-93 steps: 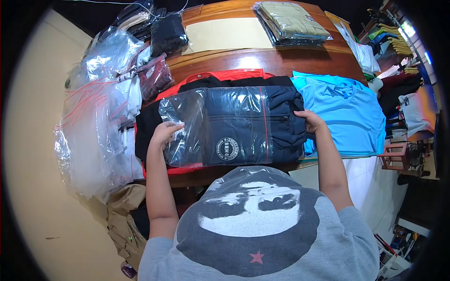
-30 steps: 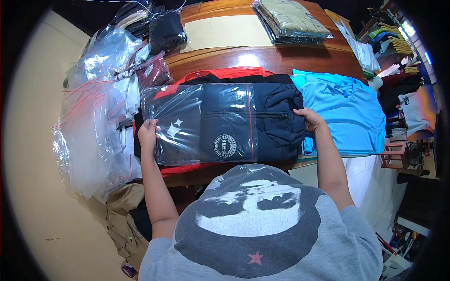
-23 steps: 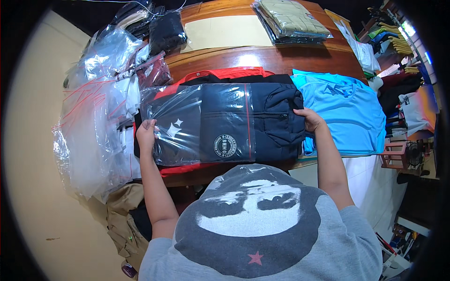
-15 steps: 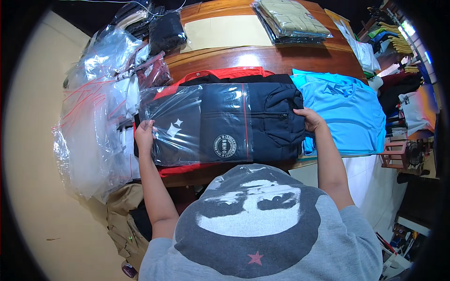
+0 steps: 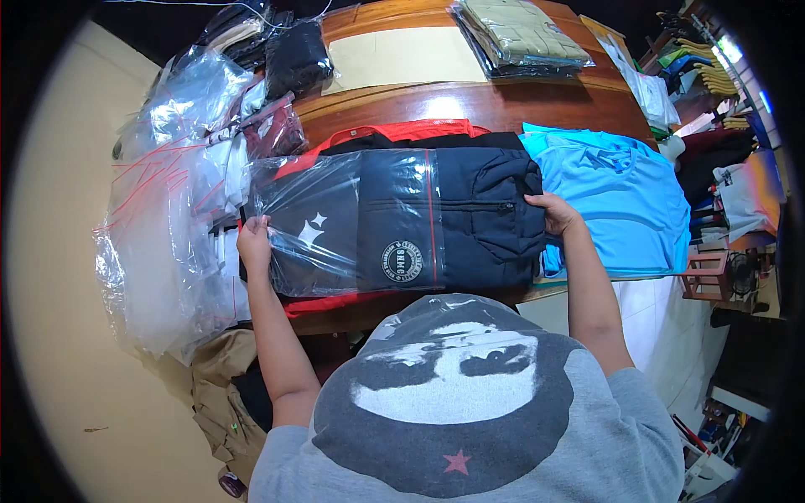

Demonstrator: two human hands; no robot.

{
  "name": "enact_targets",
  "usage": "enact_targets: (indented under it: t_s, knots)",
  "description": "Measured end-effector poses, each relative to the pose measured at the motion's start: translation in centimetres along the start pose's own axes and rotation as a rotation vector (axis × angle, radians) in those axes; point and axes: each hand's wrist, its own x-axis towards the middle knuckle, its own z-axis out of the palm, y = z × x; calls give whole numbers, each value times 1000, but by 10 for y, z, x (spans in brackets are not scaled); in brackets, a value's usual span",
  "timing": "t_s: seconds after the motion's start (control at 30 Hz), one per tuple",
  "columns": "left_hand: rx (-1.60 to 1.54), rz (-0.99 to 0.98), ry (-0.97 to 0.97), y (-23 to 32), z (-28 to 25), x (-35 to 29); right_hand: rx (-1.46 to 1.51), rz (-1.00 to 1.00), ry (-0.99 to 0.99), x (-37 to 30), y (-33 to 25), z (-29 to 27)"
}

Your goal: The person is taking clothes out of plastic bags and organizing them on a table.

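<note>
A folded navy jacket (image 5: 486, 235) with a zip and a round white emblem lies in front of me, its left part inside a clear plastic bag (image 5: 289, 193). The bag's red seal strip crosses the jacket, and the right part of the jacket sticks out uncovered. At the bag's left end, my left hand (image 5: 255, 243) pinches the plastic with closed fingers. My right hand (image 5: 556, 214) grips the jacket's right edge, the thumb on top and the other fingers hidden beneath. Red and black garments (image 5: 394, 132) lie under the jacket.
Light-blue shirts (image 5: 620, 201) are stacked to the right on the wooden table (image 5: 394, 105). Loose clear bags (image 5: 159, 243) with red strips drape over the left side. Farther back are a brown paper sheet (image 5: 402, 59) and bagged khaki clothes (image 5: 528, 38).
The bag's seal strip has shifted slightly left along the jacket, and my left hand has moved a little left with the plastic. My right hand stays at the jacket's edge.
</note>
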Motion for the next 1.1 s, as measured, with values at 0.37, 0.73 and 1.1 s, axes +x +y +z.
enact_targets:
  t_s: [0.37, 0.73, 1.1]
  knots:
    - [52, 54, 102, 4, 4, -3, 6, -2, 26, -7, -3, 8]
    - [248, 103, 264, 25, 1, -15, 4, 7, 8, -4, -1, 3]
    - [447, 177, 368, 36, -2, -24, 19, -5, 15, -2, 0, 1]
